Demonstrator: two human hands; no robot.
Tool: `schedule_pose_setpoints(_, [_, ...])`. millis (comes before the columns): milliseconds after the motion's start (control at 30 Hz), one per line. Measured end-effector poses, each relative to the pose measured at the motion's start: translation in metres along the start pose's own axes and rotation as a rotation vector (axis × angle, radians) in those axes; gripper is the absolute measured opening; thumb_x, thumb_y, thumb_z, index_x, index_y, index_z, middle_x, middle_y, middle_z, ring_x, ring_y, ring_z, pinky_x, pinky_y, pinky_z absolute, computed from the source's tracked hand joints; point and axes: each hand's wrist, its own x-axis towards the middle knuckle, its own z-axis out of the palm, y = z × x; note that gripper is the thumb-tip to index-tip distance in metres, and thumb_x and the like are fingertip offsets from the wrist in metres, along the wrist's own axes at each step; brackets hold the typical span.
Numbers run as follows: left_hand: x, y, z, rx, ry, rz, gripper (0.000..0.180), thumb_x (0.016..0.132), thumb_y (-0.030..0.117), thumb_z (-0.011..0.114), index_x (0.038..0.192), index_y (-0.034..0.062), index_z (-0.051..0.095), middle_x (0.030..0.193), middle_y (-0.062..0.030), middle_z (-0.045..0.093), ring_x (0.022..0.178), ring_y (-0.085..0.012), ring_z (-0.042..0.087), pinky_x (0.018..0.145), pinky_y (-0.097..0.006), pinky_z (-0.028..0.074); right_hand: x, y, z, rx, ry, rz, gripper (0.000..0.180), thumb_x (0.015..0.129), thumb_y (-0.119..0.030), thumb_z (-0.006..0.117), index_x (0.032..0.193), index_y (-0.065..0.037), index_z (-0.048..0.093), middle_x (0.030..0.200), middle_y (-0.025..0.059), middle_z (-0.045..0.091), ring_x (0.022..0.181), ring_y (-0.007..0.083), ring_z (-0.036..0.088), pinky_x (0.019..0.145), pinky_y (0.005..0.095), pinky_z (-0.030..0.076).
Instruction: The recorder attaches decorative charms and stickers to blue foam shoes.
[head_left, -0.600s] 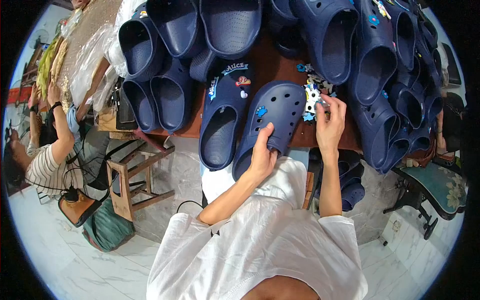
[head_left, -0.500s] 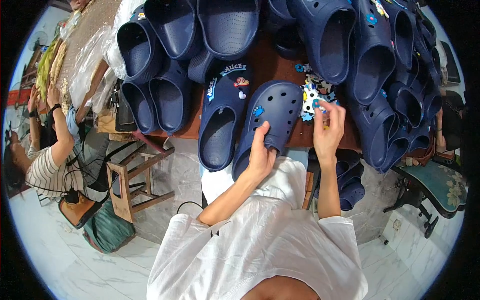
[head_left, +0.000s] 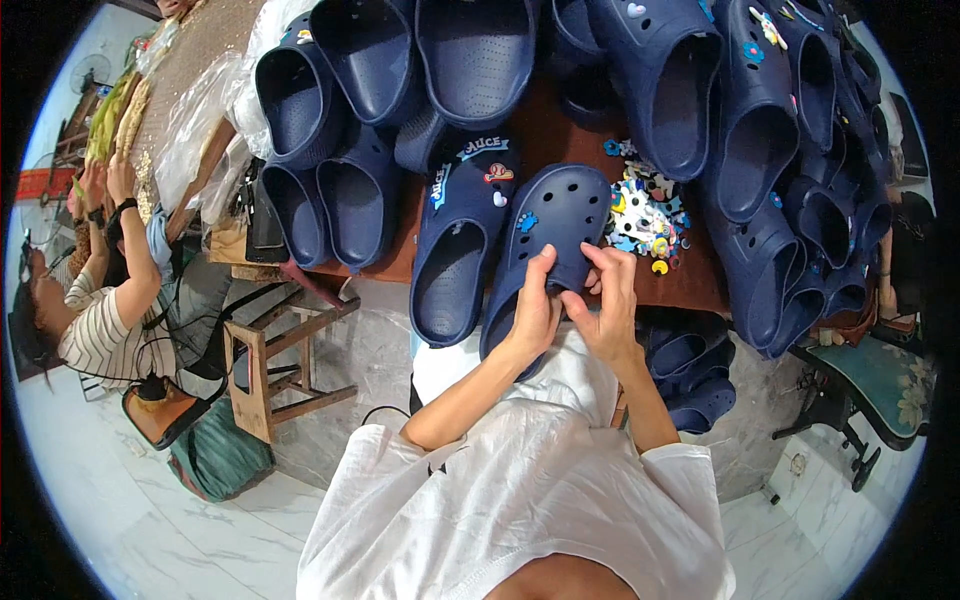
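Note:
A navy clog (head_left: pixel 563 205) with holes in its upper and a blue paw-shaped charm (head_left: pixel 527 221) lies tilted at the table's front edge. My left hand (head_left: pixel 538 315) grips it by the opening, thumb on top and the other fingers hidden. On its right side my right hand (head_left: pixel 610 305) is closed against the upper, fingers bent over it and thumb at the opening. Whether a charm is between those fingers, I cannot make out. Close by on the left stands a navy clog with several charms (head_left: pixel 449 275). A pile of small colourful charms (head_left: pixel 645 212) sits to the right.
Many navy clogs (head_left: pixel 665 110) crowd the brown table (head_left: pixel 685 285) at the back and right; more lie below it. At left are a wooden stool (head_left: pixel 255 385) and another person in a striped shirt (head_left: pixel 115 330). A green-seated chair (head_left: pixel 865 380) stands at right.
My right hand has moved from the charm pile, left and down, onto the clog. My left hand keeps its hold on the clog. The view has shifted slightly.

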Motion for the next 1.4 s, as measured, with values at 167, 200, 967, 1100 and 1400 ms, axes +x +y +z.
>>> schedule_pose_setpoints(167, [-0.028,0.006,0.0,0.734,-0.024,0.224,0.042,0.096,0.03,0.043,0.117,-0.0055,0.049,0.109,-0.0109,0.058,0.097,-0.0166,0.056,0.09,-0.028,0.041,0.006,0.007,0.001,-0.035,0.047,-0.021,0.058,0.079,-0.037,0.068,0.124,-0.004,0.05,0.107,0.0147,0.044,0.074,0.0218,0.05,0.066,0.0336,0.047])
schedule_pose_setpoints(200, [-0.034,0.008,-0.001,0.756,-0.068,0.237,0.042,0.092,0.019,0.05,0.124,-0.0074,0.043,0.114,-0.0125,0.057,0.099,-0.0191,0.057,0.092,-0.031,0.042,0.005,0.011,0.004,-0.041,0.054,0.0,0.06,0.078,-0.037,0.069,0.125,-0.004,0.049,0.11,0.0157,0.044,0.076,0.0229,0.051,0.066,0.0334,0.048])
schedule_pose_setpoints(967, [-0.026,0.054,-0.047,0.909,0.317,0.604,0.038,0.086,0.012,0.06,0.119,-0.0023,0.048,0.112,-0.0097,0.052,0.101,-0.0185,0.05,0.091,-0.031,0.039,-0.031,0.023,-0.031,-0.192,0.348,-0.027,0.05,0.074,-0.002,0.039,0.12,0.004,0.056,0.108,0.0215,0.049,0.102,0.0341,0.05,0.093,0.0394,0.04])
schedule_pose_setpoints(1100, [-0.012,0.066,-0.04,0.686,0.266,0.445,0.046,0.091,0.025,0.057,0.124,-0.0049,0.045,0.117,-0.0107,0.053,0.106,-0.0171,0.05,0.095,-0.027,0.035,-0.037,0.024,-0.036,-0.187,0.369,-0.015,0.046,0.078,-0.006,0.04,0.119,0.005,0.056,0.107,0.0215,0.05,0.101,0.033,0.051,0.093,0.0392,0.04])
schedule_pose_setpoints(1400, [0.011,0.082,-0.029,0.389,0.285,0.317,0.046,0.092,0.037,0.054,0.109,-0.006,0.059,0.105,-0.0083,0.062,0.097,-0.0146,0.055,0.088,-0.027,0.04,-0.022,0.011,-0.025,-0.248,0.228,-0.175,0.043,0.075,-0.001,0.048,0.117,0.001,0.059,0.104,0.0183,0.052,0.088,0.0308,0.058,0.077,0.0368,0.049])
